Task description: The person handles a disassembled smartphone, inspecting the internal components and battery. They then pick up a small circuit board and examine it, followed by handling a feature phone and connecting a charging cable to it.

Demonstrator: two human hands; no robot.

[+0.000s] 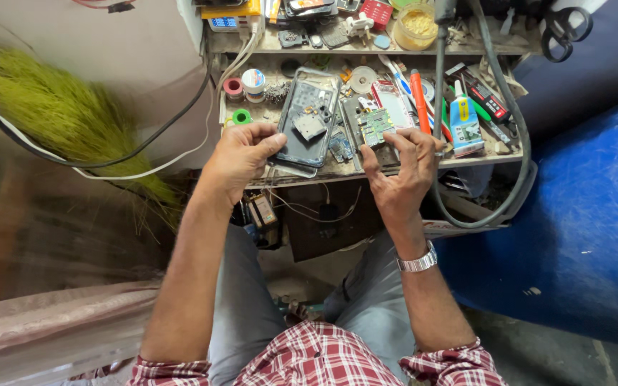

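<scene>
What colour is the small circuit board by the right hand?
Green, seen in the head view: the circuit board lies on the bench just above the right hand.

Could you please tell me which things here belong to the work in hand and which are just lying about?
In hand: opened phone, held by the left hand; green circuit board at the right hand.

Lying about: glue bottle, orange pen, tape rolls, scissors, broom.

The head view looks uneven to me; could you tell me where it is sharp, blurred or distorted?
In the head view, the left hand, the opened phone it grips and the right hand are sharp under soft even light; the green broom and pink cloth at the left smear toward the edge; the wide lens bows the bench edge.
</scene>
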